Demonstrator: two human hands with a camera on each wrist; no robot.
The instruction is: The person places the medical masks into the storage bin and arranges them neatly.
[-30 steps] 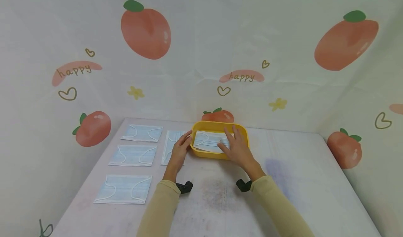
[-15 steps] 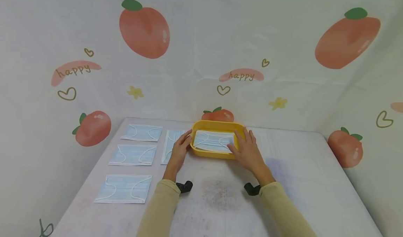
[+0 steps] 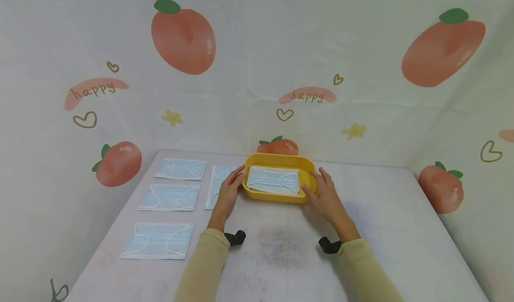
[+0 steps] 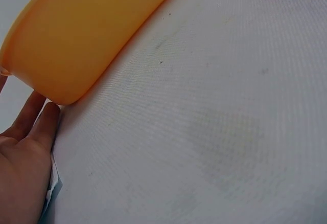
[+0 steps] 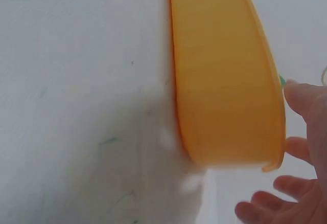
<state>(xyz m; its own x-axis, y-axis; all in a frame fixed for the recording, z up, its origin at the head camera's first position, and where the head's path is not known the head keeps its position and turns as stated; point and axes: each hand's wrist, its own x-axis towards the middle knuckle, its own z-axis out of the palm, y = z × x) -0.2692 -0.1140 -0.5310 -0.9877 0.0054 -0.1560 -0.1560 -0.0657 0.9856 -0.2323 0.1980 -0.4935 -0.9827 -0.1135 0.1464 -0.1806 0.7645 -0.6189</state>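
Observation:
A yellow plastic basket (image 3: 281, 198) stands at the back middle of the table, with a pleated blue face mask (image 3: 273, 180) lying inside it. My left hand (image 3: 227, 196) touches the basket's left end with extended fingers; in the left wrist view the hand (image 4: 25, 152) is beside the basket's lower corner. At the right end, my right hand (image 3: 327, 199) has its fingers spread around the rim. The right wrist view has this hand (image 5: 301, 183) beside the basket's wall (image 5: 225, 81), holding nothing; contact with the rim is hard to tell.
Left of the basket lie several flat blue masks: one at the back (image 3: 180, 169), a middle one (image 3: 169, 198), a front one (image 3: 158, 241). An upright-turned mask (image 3: 214, 188) is partly behind my left hand. A fruit-print curtain (image 3: 249, 61) hangs behind the table.
My right hand has moved from above the mask out to the basket's right end, uncovering the mask's right side. My left hand has stayed at the left end.

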